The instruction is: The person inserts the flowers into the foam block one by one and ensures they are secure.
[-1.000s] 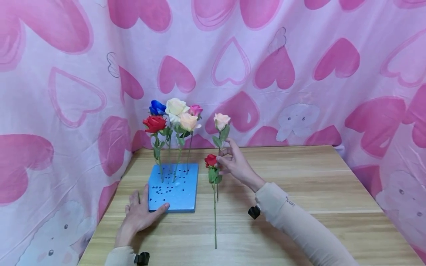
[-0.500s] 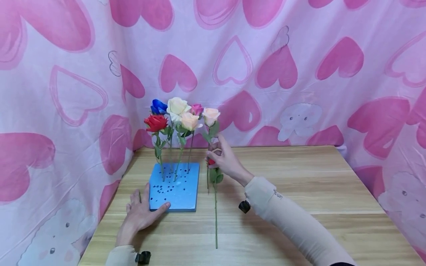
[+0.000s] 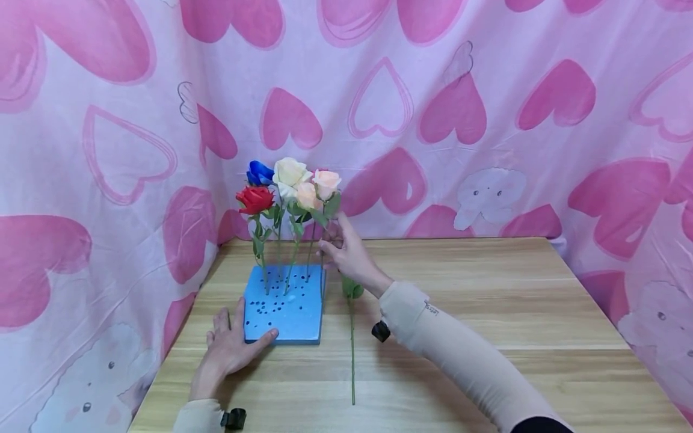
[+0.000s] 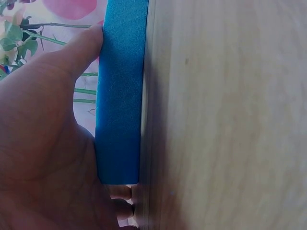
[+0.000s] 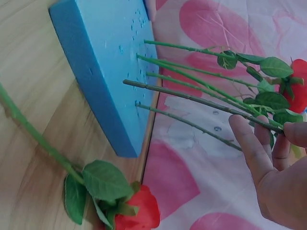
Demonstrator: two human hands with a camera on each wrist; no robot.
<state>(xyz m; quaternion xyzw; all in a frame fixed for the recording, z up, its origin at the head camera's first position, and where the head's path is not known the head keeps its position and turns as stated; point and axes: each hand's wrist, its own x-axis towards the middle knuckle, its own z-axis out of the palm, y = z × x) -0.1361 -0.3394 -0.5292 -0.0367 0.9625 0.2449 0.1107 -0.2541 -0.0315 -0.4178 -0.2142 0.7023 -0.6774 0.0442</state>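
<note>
My left hand rests at the front left corner of a blue foam block, thumb on its top, other fingers along its left side. With thumb and fingers, my right hand pinches the stem of a pale pink rose. The rose is upright near the block's right edge. In the right wrist view the lower end of its stem appears in front of the block's holed face; whether it touches cannot be told. Red, blue, cream and peach roses stand in the block.
Another red rose lies on the wooden table, right of the block; my right hand hides its bloom in the head view. A deep pink bloom is mostly covered by the held rose. A heart-patterned curtain hangs behind the table.
My right hand has carried the pale pink rose leftward, from above the lying red rose to the block's right edge. My left hand has stayed on the block.
</note>
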